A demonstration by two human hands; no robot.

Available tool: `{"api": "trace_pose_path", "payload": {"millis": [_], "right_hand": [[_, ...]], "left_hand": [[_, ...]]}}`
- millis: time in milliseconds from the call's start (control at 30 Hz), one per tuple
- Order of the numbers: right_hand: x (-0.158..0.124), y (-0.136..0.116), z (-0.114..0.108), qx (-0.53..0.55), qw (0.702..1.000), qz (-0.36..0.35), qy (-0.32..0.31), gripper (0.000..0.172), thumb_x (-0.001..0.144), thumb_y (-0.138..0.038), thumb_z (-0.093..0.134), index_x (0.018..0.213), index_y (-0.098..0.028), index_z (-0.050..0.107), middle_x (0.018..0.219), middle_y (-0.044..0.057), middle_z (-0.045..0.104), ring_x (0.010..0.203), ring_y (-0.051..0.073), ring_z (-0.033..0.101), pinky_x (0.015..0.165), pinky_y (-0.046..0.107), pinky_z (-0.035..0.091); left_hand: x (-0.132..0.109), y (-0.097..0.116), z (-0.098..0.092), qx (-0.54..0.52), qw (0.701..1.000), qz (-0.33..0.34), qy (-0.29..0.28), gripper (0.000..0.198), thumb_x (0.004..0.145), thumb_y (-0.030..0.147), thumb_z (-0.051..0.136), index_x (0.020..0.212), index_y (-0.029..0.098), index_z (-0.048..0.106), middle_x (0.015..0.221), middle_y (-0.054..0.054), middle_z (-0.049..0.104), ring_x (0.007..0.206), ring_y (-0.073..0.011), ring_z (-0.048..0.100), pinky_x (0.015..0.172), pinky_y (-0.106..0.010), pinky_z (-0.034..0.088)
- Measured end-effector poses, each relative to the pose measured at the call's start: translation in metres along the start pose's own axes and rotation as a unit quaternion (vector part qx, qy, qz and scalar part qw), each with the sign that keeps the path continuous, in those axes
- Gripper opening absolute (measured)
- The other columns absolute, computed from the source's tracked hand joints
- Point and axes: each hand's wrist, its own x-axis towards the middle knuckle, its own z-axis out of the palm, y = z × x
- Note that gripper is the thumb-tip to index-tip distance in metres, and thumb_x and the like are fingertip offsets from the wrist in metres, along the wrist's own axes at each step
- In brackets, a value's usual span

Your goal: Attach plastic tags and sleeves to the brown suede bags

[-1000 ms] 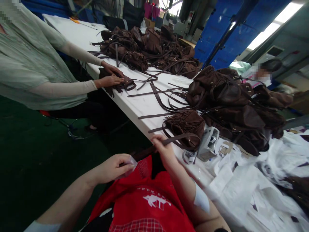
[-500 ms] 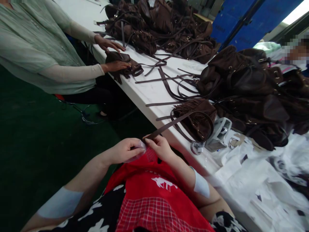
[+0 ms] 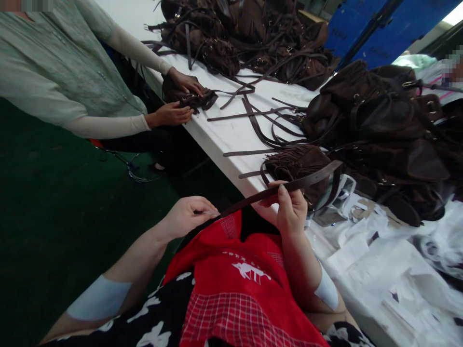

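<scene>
A long dark brown strap [image 3: 249,200] stretches between my two hands above my red apron. My left hand [image 3: 190,217] pinches its near end, with a small pale, see-through scrap at the fingertips. Further along, my right hand [image 3: 292,207] is closed on the strap between thumb and fingers. Past that hand the strap bends over a dark brown fringed bag [image 3: 294,161] on the table edge and curves back down on its right side.
A co-worker's hands [image 3: 173,114] rest on a small brown bag at the white table [image 3: 231,137]. Piles of brown bags [image 3: 383,125] cover the table's back and right. A clear tape dispenser [image 3: 342,197] and crumpled white wrapping [image 3: 376,270] lie at the right.
My right hand has slid away from my left, up and to the right along the strap. The co-worker's hands have shifted on the small bag.
</scene>
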Motion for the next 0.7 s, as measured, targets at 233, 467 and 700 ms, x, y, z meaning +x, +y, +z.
{"api": "trace_pose_path", "payload": {"millis": [233,467,700], "right_hand": [[-0.003,0.004,0.002,-0.015,0.999,-0.010,0.032,0.027,0.094,-0.042,0.054,0.098,-0.019,0.066,0.063,-0.001,0.069,0.051,0.014,0.067,0.049,0.024,0.054],[-0.007,0.008,0.004,-0.035,0.999,-0.002,0.000,0.027,0.096,-0.042,0.051,0.102,-0.019,0.066,0.063,0.000,0.070,0.053,0.015,0.068,0.048,0.024,0.054],[-0.012,0.011,0.008,-0.055,0.998,0.002,-0.007,0.027,0.095,-0.041,0.053,0.100,-0.019,0.067,0.064,0.001,0.070,0.054,0.016,0.069,0.051,0.026,0.055]], "left_hand": [[-0.002,0.002,0.005,-0.006,1.000,-0.015,-0.022,0.019,0.084,0.033,0.067,0.075,0.018,0.076,0.086,-0.004,0.073,0.072,-0.0130,0.067,0.064,-0.020,0.052],[-0.003,0.005,0.004,-0.016,0.999,-0.022,-0.022,0.020,0.084,0.034,0.067,0.074,0.018,0.075,0.088,-0.003,0.072,0.070,-0.0128,0.066,0.066,-0.022,0.052],[-0.004,0.000,0.003,-0.050,0.998,-0.030,-0.011,0.013,0.080,0.027,0.066,0.079,0.017,0.075,0.090,-0.005,0.073,0.077,-0.0159,0.068,0.070,-0.024,0.054]]}}
